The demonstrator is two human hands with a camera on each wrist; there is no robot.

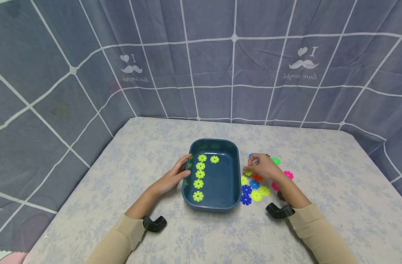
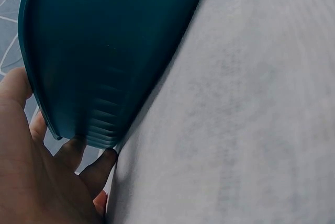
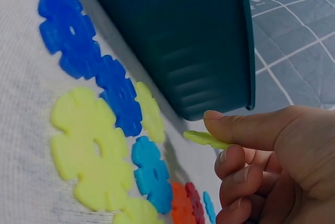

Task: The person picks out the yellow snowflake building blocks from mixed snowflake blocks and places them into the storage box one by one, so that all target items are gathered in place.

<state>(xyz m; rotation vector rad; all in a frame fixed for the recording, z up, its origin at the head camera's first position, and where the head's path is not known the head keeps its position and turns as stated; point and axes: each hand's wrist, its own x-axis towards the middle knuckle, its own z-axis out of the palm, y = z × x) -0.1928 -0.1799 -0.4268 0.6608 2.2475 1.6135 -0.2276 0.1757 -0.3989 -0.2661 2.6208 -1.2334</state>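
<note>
A dark teal plastic tub point(image 1: 217, 209) stands on the table, with several yellow-green snowflake discs point(image 1: 200, 174) along the left of its floor and a single one point(image 1: 214, 159) beside the top of that row. My left hand point(image 1: 172, 177) holds the tub's left side, thumb at the rim and fingers against the outer wall point(image 2: 104, 103). To the right of the tub my right hand point(image 1: 263, 167) pinches a yellow-green snowflake disc point(image 3: 201, 139) between thumb and index finger, above the table. The other fingers of that hand are curled.
Loose snowflake discs lie right of the tub and partly under my right hand: dark blue point(image 1: 246, 199), yellow point(image 1: 256, 195), light blue point(image 1: 254, 184), orange point(image 1: 258, 177), pink point(image 1: 288, 175), green point(image 1: 276, 161) and brown point(image 1: 280, 195). A grey checked curtain point(image 1: 211, 66) hangs behind the table.
</note>
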